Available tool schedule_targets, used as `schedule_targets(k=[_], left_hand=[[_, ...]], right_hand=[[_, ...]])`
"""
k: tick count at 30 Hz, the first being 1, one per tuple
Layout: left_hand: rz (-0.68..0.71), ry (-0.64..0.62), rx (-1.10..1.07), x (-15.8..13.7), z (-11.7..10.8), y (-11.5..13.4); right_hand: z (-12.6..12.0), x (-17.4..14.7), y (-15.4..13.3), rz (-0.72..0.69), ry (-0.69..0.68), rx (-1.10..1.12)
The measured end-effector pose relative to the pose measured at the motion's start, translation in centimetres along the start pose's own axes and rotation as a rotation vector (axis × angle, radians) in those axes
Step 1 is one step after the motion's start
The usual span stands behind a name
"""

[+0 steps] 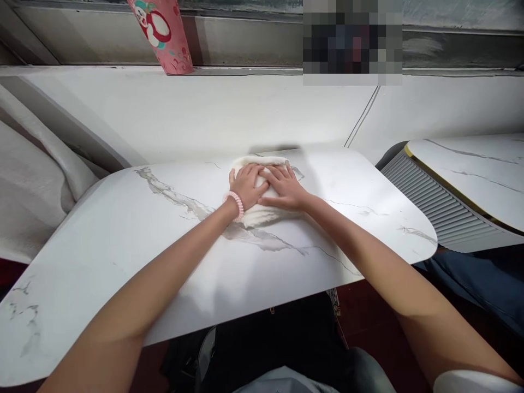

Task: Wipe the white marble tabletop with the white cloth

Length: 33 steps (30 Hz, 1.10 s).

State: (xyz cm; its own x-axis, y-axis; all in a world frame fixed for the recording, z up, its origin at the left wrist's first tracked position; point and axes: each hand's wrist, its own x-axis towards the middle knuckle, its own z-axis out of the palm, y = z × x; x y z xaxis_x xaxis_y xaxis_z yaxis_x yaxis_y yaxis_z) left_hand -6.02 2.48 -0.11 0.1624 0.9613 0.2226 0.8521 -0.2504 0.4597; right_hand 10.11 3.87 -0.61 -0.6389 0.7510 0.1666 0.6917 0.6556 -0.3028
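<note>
A folded white cloth (262,217) lies on the marble-patterned white table (184,273), close to its far edge. My left hand (248,184) rests flat on the cloth with fingers spread, a pink coiled band around its wrist. Beside it, my right hand (284,188) also presses flat on the cloth, fingers spread and pointing toward the left hand. The fingers of both hands nearly meet. Most of the cloth's middle is covered by the hands; its fluffy edges show above and below them.
A pink cup (167,38) with a cartoon penguin stands on the ledge behind the table. Pale fabric (33,174) hangs at the left. On the right is another marble-patterned table (483,164) with a ribbed grey side. A black item (278,338) sits below the front edge.
</note>
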Motion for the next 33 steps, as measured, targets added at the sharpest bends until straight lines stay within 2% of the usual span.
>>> schedule_targets(k=[3,7,13,18,22,26,29,33], left_hand=[[0.023,0.007,0.0,3.1,0.5,-1.1],[0.044,-0.006,0.006,5.8,0.7,-1.8],[0.026,-0.038,0.048,8.2,0.7,-1.8],[-0.009,-0.033,0.109,8.7,1.3,-1.5],[-0.11,-0.01,0.176,7.6,1.7,-0.1],[-0.14,-0.045,0.199,5.5,1.9,1.9],[-0.139,-0.054,0.212,3.1,2.2,3.6],[-0.085,-0.107,0.223,-1.1,2.6,6.5]], right_hand=[[-0.4,2.4,1.6,0.073,-0.011,0.026],[-1.1,4.9,3.3,0.171,-0.033,0.135],[-1.6,7.7,6.2,0.181,-0.064,0.232],[-1.2,7.9,6.7,0.18,-0.017,0.195],[-0.9,6.8,6.0,0.182,0.01,0.095],[-1.2,4.3,5.1,0.151,0.008,0.072],[-1.6,1.3,4.5,0.131,-0.013,0.06],[-2.2,-4.3,3.8,0.057,-0.015,0.102]])
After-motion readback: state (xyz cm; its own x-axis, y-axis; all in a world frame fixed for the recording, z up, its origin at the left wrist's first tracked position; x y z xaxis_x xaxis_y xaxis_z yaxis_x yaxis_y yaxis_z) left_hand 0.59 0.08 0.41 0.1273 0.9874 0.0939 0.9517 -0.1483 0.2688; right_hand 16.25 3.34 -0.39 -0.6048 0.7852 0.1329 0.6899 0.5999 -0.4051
